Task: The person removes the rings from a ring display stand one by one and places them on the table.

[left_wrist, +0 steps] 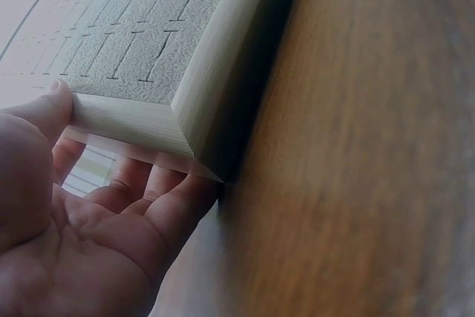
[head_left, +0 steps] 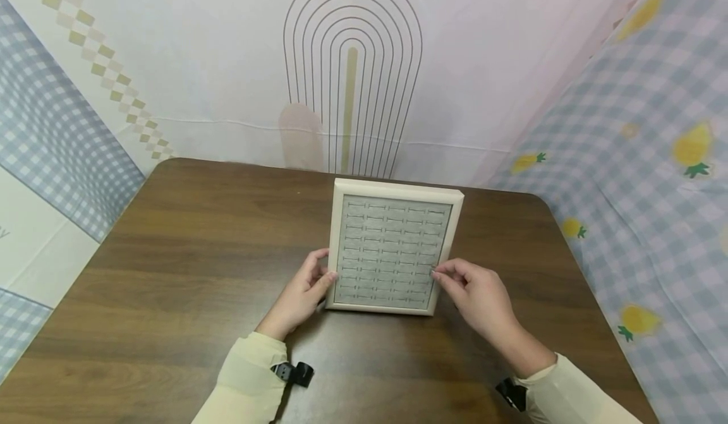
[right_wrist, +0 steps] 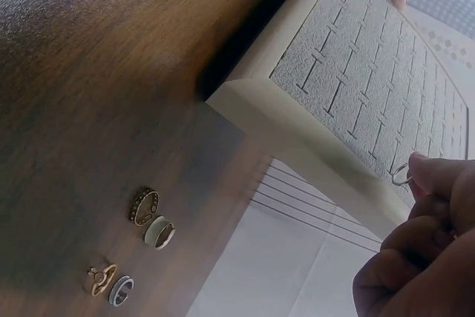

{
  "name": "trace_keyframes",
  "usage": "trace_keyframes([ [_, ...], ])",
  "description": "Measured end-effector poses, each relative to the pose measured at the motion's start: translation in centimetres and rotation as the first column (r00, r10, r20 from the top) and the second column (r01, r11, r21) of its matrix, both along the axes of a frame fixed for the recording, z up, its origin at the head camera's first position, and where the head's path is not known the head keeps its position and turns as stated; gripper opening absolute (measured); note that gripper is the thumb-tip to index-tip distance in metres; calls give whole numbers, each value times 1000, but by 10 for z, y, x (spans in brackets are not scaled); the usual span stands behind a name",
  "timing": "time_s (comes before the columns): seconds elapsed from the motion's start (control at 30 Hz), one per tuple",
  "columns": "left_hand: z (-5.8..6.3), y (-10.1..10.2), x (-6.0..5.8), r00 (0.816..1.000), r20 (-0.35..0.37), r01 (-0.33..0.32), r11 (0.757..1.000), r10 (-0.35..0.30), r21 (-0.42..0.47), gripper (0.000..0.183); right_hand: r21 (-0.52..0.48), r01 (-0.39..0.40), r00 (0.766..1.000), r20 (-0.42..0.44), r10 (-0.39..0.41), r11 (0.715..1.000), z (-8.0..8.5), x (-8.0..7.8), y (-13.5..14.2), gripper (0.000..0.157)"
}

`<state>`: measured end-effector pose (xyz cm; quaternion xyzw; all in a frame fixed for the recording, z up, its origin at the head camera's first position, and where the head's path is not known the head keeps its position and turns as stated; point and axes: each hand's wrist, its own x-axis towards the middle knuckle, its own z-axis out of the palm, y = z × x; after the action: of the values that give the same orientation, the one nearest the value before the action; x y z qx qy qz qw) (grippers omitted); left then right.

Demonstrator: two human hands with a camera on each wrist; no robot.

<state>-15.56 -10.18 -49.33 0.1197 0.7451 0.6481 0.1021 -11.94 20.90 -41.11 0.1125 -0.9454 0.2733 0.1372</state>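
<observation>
A ring display board (head_left: 392,247) with a pale wooden frame and grey slotted padding stands tilted on the table. My left hand (head_left: 300,294) grips its left edge near the bottom. In the left wrist view the thumb (left_wrist: 53,109) lies on the frame's front edge and the other fingers are behind it. At the board's lower right, my right hand (head_left: 482,297) pinches a thin ring (right_wrist: 401,175) between thumb and fingertip. The ring is against the padding at a slot near the right edge; how deep it sits cannot be told.
Several loose rings lie on the wooden table (head_left: 142,297) beside the board, among them a dark beaded ring (right_wrist: 144,206), a wide pale green one (right_wrist: 156,232) and a gold one (right_wrist: 102,278). A patterned cloth (head_left: 227,64) hangs behind the table.
</observation>
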Motion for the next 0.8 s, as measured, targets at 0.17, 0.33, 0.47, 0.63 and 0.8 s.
trace_keyframes([
  [0.17, 1, 0, 0, 1000, -6, 4, 1000, -4, 6, 43, -1, 3, 1000, -8, -3, 1000, -1, 0, 1, 7],
  [0.33, 1, 0, 1, 1000, -12, 7, 1000, -7, 12, 42, 3, 13, 1000, -3, -13, 1000, -2, 1, 2, 7],
  [0.47, 0, -1, 0, 1000, -16, 11, 1000, -11, 12, 42, 19, 35, 999, 11, -36, 999, -4, 2, 5, 7],
  [0.63, 0, 0, 0, 1000, -19, 12, 1000, -12, 16, 41, 23, 56, 998, 26, -57, 998, -8, 4, 10, 10],
  [0.8, 0, -1, 1, 1000, -15, 11, 1000, -10, 8, 41, 22, 77, 996, 37, -78, 997, -12, 7, 17, 11],
])
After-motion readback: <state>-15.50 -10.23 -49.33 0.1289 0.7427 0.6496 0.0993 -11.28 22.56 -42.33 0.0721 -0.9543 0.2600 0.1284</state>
